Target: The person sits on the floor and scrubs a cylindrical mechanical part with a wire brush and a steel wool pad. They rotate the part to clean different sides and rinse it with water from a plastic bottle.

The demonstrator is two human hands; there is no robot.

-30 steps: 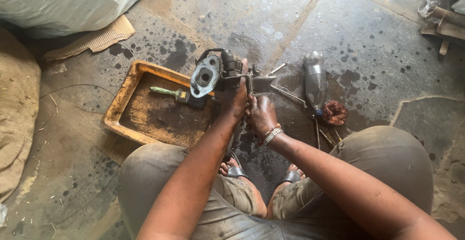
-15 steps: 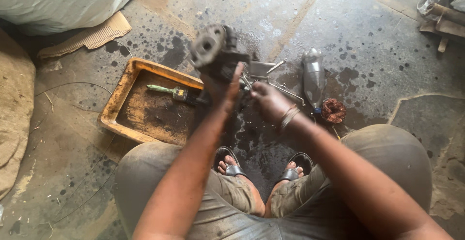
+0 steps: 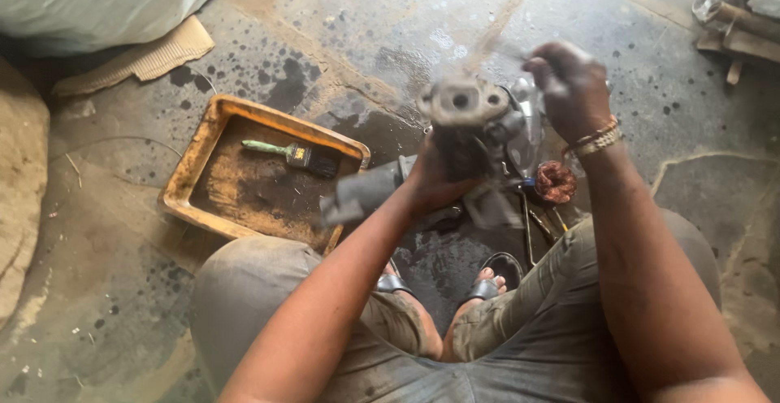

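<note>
My left hand (image 3: pixel 429 182) grips a greasy grey metal engine part (image 3: pixel 465 109) from below and holds it up above the oily stone floor, its round opening facing up. A blurred grey piece (image 3: pixel 366 193) sticks out to the left under that hand. My right hand (image 3: pixel 571 86) is raised to the right of the part, fingers closed on what looks like a thin metal tool (image 3: pixel 502 48), which is only a blurred streak.
An orange tray (image 3: pixel 192 177) with a green-handled brush (image 3: pixel 291 153) lies to the left. A plastic bottle (image 3: pixel 524 139), a copper coil (image 3: pixel 556 182) and loose tools (image 3: pixel 530 228) lie behind my hands. A white sack (image 3: pixel 106 1), cardboard (image 3: pixel 146 60) and scrap (image 3: pixel 735 29) lie further off.
My left hand swung the engine part from above the tray to the right and turned it. My right hand left the tools on the floor and rose up beside the part.
</note>
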